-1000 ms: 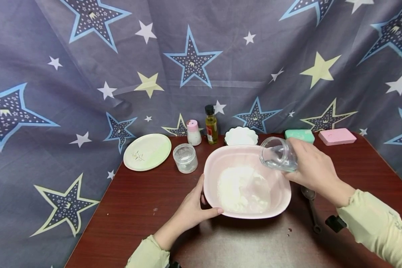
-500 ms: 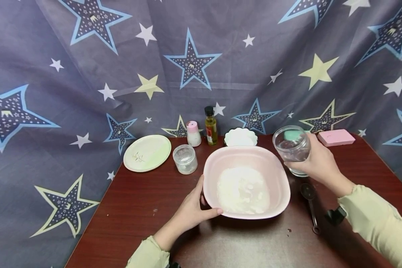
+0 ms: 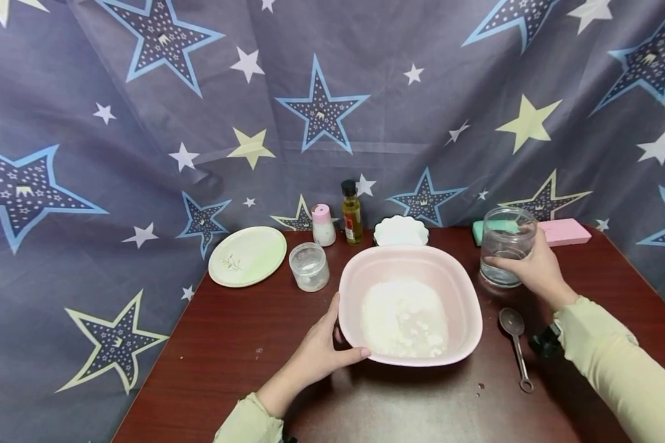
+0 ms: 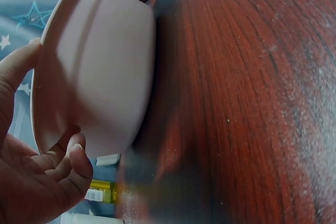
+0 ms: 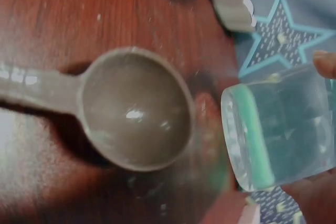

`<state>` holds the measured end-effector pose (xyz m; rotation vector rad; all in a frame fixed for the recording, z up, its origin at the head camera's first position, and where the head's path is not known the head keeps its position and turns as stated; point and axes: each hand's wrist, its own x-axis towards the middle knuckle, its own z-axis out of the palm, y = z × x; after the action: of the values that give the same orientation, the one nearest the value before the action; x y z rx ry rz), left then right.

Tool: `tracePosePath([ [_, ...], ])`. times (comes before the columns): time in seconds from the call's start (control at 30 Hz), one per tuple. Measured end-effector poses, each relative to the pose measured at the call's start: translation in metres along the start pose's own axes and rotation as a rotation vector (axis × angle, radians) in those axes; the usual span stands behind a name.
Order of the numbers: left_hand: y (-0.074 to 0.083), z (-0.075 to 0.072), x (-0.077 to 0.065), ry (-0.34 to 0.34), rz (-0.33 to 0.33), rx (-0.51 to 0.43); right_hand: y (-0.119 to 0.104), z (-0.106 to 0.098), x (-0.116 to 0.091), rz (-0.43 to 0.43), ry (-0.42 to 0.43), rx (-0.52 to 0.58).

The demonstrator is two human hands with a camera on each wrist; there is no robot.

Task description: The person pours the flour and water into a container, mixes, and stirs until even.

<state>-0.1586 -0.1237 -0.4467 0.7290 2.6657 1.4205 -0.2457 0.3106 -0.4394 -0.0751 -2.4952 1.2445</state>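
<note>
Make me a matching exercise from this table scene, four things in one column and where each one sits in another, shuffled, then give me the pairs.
Things
1. pink bowl
2. glass jar
3. spoon
4. green plate

Places
A. lying on the table right of the bowl
B. held at its rim by the left hand
C. far left of the table
D. gripped by the right hand

Pairs: 1-B, 2-D, 3-A, 4-C

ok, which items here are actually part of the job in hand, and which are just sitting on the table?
In use:
left hand holding the pink bowl of white powder
right hand gripping the glass jar

Lying about:
spoon
green plate
small lidded jar
pink-capped shaker
oil bottle
white dish
two sponges
</note>
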Motion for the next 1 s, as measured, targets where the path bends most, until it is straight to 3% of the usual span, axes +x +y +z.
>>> tracePosePath([
  [0.43,0.000,0.000,0.001,-0.002,0.008,0.000,0.031,0.007,0.006,0.035,-0.011,0.220],
  [0.6,-0.001,-0.001,0.001,-0.007,0.008,-0.004,0.031,0.002,0.006,0.055,-0.037,0.186],
  [0.77,0.000,-0.001,0.000,-0.004,0.012,-0.019,0.029,-0.008,0.002,0.065,-0.128,0.113],
  [0.87,0.000,0.000,0.001,-0.003,0.015,-0.020,0.026,-0.016,-0.003,0.065,-0.171,0.037],
  [1.0,0.001,-0.001,0.002,0.000,0.009,-0.014,0.020,-0.027,-0.017,0.087,-0.213,0.042],
])
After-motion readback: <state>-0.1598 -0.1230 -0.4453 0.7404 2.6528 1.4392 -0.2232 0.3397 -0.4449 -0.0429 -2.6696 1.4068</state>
